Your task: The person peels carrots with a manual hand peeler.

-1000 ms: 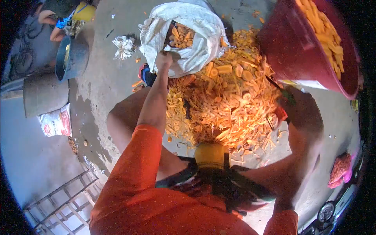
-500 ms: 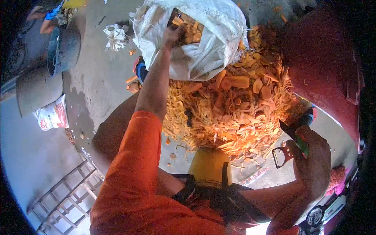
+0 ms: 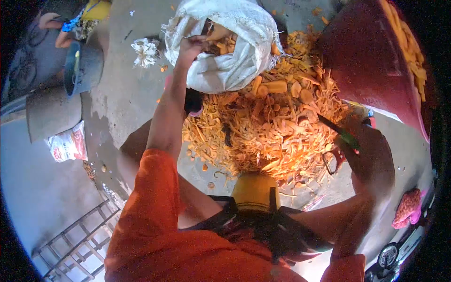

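My left hand (image 3: pixel 193 46) is at the near-left rim of a white woven sack (image 3: pixel 223 75), its fingers appearing closed on the sack's edge. Inside the sack's mouth lie cut orange pieces (image 3: pixel 226 46), which look like carrots. My right hand (image 3: pixel 364 145) is closed round a green-handled knife (image 3: pixel 334 126), its dark blade pointing up and left. A red-handled peeler (image 3: pixel 334 162) hangs from the same hand. Between my legs and the sack spreads a pile of orange peelings and carrot pieces (image 3: pixel 277 131).
At right stands a large dark-red container (image 3: pixel 366 61) holding orange pieces (image 3: pixel 408 47). A yellow bucket (image 3: pixel 253 190) is between my legs. At left are a dark tub (image 3: pixel 89 70), a printed bag (image 3: pixel 69 143) and a ladder-like frame (image 3: pixel 77 239). Another person's blue-banded wrist (image 3: pixel 71 24) shows top left.
My left hand has drawn back from the pieces inside the sack to its rim. My right hand has shifted left, bringing the blade over the pile. The view has tilted, showing the red container's contents.
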`<state>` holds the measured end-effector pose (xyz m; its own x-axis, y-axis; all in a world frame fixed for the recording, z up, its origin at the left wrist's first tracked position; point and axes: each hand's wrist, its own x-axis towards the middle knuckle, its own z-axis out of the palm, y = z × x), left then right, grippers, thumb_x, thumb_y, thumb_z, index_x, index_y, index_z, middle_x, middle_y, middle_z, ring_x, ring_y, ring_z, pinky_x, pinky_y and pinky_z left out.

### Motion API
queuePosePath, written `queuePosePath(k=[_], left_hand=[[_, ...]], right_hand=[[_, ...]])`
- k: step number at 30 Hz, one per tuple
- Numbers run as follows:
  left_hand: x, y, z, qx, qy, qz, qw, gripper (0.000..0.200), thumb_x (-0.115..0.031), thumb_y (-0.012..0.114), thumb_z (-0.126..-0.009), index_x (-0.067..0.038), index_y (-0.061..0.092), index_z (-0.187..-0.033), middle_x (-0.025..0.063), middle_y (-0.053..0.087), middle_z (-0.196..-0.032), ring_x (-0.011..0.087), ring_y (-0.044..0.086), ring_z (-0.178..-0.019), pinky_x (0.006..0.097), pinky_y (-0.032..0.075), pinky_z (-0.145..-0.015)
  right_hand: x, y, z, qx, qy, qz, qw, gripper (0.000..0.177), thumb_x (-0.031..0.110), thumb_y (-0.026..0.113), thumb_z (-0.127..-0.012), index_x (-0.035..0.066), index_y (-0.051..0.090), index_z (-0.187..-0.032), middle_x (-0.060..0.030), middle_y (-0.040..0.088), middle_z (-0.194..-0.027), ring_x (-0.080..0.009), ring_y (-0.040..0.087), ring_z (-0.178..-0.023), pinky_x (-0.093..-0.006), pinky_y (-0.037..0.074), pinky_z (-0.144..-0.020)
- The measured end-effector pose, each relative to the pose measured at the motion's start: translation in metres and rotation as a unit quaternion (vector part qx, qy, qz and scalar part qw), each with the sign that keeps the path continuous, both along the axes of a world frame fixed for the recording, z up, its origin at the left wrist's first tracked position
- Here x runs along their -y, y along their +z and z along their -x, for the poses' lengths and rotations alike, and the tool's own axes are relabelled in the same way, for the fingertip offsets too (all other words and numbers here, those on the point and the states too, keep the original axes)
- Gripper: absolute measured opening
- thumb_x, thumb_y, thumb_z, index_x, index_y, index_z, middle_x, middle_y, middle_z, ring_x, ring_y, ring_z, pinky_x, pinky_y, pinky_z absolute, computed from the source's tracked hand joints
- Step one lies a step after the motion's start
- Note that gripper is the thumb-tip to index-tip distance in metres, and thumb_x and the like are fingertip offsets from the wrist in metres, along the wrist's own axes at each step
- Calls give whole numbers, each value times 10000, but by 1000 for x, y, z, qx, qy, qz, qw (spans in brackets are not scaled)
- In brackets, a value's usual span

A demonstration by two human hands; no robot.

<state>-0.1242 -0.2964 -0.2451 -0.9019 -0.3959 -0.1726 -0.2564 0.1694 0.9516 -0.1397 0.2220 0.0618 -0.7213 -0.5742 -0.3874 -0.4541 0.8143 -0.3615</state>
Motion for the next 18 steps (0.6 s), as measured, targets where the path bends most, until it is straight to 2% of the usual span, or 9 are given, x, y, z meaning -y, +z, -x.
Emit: queuePosePath(k=[3,6,8,10,11,12,14,16,18], left_hand=[[-21,95,-17,-13,-17,-15,1000,282,-87,755,-848,8,696,-1107,32,699,-982,93,631,-849,248,518,-785],[-31,165,-40,-54,-67,48,995,301,-109,751,-858,-33,695,-1144,17,699,-1005,93,623,-919,246,505,-846],[-38,215,-51,-93,-62,-123,986,313,-91,733,-868,-38,677,-1171,26,683,-1088,112,621,-982,281,503,-899],[-81,278,-66,-141,-29,-103,984,364,-134,682,-915,-38,616,-1260,50,639,-1189,135,619,-1032,305,504,-935],[-104,301,-69,-188,-26,-220,957,393,-178,639,-947,-46,569,-1310,58,617,-1228,145,616,-1054,303,505,-939],[-125,313,-73,-229,-24,-335,914,423,-222,596,-979,-54,522,-1361,66,596,-1267,155,612,-1076,301,506,-944],[-164,314,-78,-229,-71,-343,908,461,-382,475,-1025,-123,466,-1405,45,599,-1251,165,601,-1108,298,520,-882],[-201,304,-73,-132,-168,-425,879,448,-347,498,-1029,-100,468,-1402,11,605,-1106,137,618,-924,296,530,-772],[-255,304,-81,-112,-141,-465,867,462,-381,507,-1017,-116,484,-1395,-13,569,-951,115,560,-804,293,487,-685]], right_hand=[[-16,1,-13,-63,25,112,991,255,268,677,-849,40,597,-930,-190,630,-870,-407,610,-872,-467,461,-735],[-33,-6,-4,-22,55,77,995,315,339,666,-871,41,574,-920,-197,622,-834,-424,613,-835,-500,469,-726],[-41,-7,-8,-11,49,54,997,338,365,658,-883,42,575,-932,-203,639,-865,-429,620,-852,-508,486,-741],[-51,-13,-11,-21,45,62,997,343,375,653,-891,44,579,-943,-204,648,-884,-430,623,-864,-510,496,-748],[-56,-20,-12,-43,76,97,991,335,371,649,-895,48,590,-961,-204,650,-888,-432,624,-862,-506,500,-747],[-58,-24,-12,-64,109,130,983,329,368,646,-898,52,602,-979,-204,652,-892,-434,625,-861,-503,504,-746],[-55,-36,-3,-34,129,86,987,346,364,638,-906,53,608,-1054,-208,664,-935,-436,634,-890,-491,512,-779],[-64,-65,2,-219,151,261,928,315,268,650,-887,28,602,-1086,-217,650,-959,-366,652,-938,-462,486,-783],[-55,-30,-8,-132,94,182,970,390,282,631,-918,22,578,-1205,-224,647,-1026,-364,643,-994,-464,481,-806]])
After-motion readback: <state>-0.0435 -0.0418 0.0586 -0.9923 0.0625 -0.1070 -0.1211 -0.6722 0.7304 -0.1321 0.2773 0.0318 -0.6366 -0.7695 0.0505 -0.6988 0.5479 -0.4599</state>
